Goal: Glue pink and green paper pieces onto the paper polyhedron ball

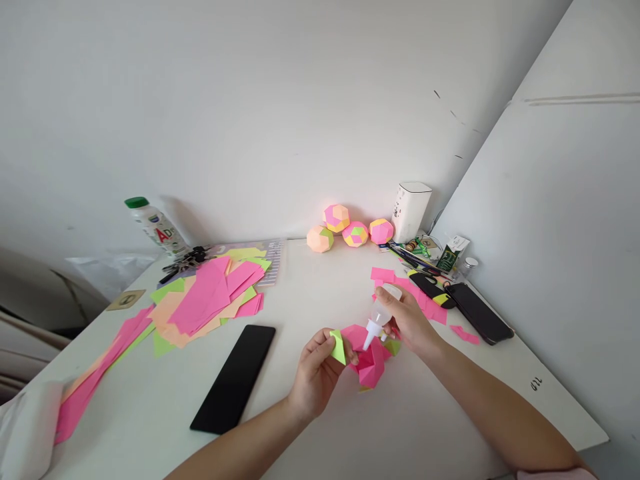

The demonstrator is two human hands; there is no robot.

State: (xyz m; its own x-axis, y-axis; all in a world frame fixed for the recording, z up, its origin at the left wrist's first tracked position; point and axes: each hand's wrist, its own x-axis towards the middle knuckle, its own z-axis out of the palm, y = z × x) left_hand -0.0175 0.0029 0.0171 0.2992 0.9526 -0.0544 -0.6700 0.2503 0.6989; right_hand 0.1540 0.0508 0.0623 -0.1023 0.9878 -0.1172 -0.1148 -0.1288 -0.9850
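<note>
Between thumb and fingers, my left hand [316, 373] pinches a small folded piece of green paper [339, 347]. My right hand [407, 319] is wrapped round a clear glue bottle [381, 313], its white nozzle tilted down and to the left. Just below the nozzle tip is a partly built pink folded-paper shape [371, 368] with an opening in it. The fingers of my left hand are close against its left side; whether they also hold it I cannot tell. Part of the shape is hidden behind the bottle and my right hand.
Finished paper balls [355, 234] sit by the wall beside a white container [411, 211]. Coloured paper sheets [205, 300], a black phone-like slab [233, 379] and a white bottle [156, 225] lie left. At right are a utility knife [431, 288] and a black case [479, 312].
</note>
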